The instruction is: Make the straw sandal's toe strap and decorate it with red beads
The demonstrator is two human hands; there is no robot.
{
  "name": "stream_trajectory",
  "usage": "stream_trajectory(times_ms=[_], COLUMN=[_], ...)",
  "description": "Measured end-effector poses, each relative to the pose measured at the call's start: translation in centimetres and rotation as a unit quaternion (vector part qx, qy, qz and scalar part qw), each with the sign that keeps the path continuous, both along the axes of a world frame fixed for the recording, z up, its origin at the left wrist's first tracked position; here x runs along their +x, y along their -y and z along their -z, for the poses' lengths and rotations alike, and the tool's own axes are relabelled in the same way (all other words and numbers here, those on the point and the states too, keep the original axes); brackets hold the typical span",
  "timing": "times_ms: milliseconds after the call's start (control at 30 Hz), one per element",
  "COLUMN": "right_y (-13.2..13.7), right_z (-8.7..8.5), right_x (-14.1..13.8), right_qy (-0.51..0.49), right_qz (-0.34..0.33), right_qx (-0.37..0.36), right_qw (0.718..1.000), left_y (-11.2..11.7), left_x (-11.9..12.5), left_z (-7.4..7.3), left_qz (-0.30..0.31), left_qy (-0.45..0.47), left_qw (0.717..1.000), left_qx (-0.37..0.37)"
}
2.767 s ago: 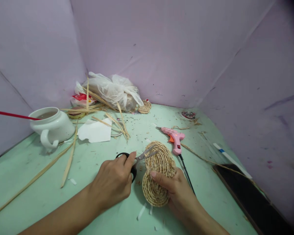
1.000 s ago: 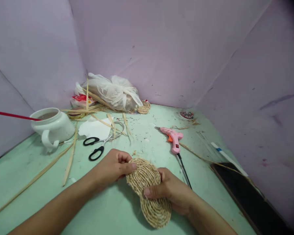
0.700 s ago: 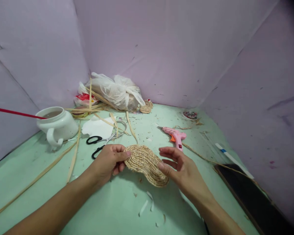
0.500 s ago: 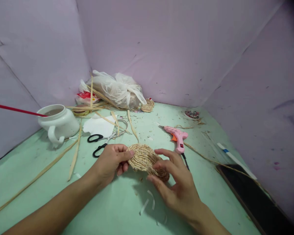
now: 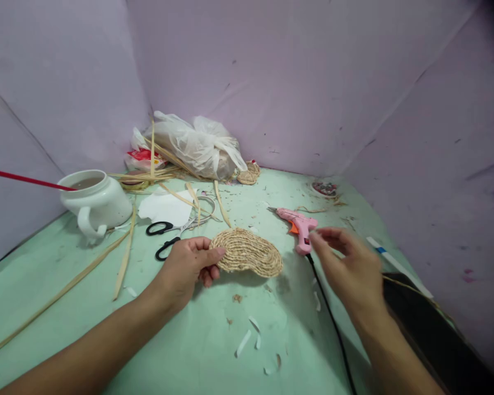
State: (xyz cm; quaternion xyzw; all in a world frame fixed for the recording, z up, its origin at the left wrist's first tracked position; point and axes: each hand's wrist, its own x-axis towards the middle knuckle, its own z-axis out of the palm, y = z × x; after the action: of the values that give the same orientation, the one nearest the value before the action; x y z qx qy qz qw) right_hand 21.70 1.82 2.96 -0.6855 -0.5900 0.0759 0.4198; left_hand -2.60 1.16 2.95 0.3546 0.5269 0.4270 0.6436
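We pinch one end of the coiled straw mat (image 5: 251, 253) between the thumb and fingers of our left hand (image 5: 189, 267), over the middle of the green tabletop (image 5: 193, 351). Our right hand (image 5: 349, 266), blurred, is half open with nothing visible in it, just beside the pink glue gun (image 5: 302, 224); we cannot tell whether they touch. The coils look joined into a bean-like outline, so we judge the shaping largely done; what remains does not show. Scissors (image 5: 178, 231) lie beyond our left hand, and the plastic bag (image 5: 197, 145) sits toward the back left corner.
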Motion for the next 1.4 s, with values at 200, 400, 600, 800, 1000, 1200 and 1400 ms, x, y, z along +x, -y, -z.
stream_trajectory(times_ms=[200, 400, 600, 800, 1000, 1200, 1400], right_y=[-3.9, -5.8, -3.5, 1.4, 2.8, 3.1, 3.1], right_z=[1.4, 1.4, -0.1, 0.3, 0.6, 0.0, 1.0], right_x=[2.3, 1.3, 0.5, -0.3, -0.7, -1.3, -1.2], right_qy=[0.009, -0.130, -0.326, -0.363, -0.234, -0.144, -0.120], right_qz=[0.069, 0.022, -0.064, -0.241, -0.314, -0.344, -0.350], right_qx=[-0.209, -0.232, -0.178, -0.153, -0.169, -0.163, -0.163], right_qw=[0.975, 0.964, 0.926, 0.887, 0.904, 0.914, 0.915], left_y=[-0.1, -0.3, -0.8, -0.8, -0.9, -0.9, -0.9], left_x=[-0.1, -0.4, -0.9, -0.9, -0.8, -0.8, -0.7], left_z=[-0.2, -0.1, 0.2, 0.5, 0.6, 0.9, 0.8], left_qz=[-0.027, -0.037, -0.067, -0.082, -0.086, -0.084, -0.086], left_qy=[-0.012, -0.010, -0.014, -0.028, -0.029, -0.012, -0.004], left_qw=[0.999, 0.998, 0.997, 0.995, 0.995, 0.995, 0.995], left_qx=[0.033, 0.043, 0.045, 0.046, 0.045, 0.050, 0.047])
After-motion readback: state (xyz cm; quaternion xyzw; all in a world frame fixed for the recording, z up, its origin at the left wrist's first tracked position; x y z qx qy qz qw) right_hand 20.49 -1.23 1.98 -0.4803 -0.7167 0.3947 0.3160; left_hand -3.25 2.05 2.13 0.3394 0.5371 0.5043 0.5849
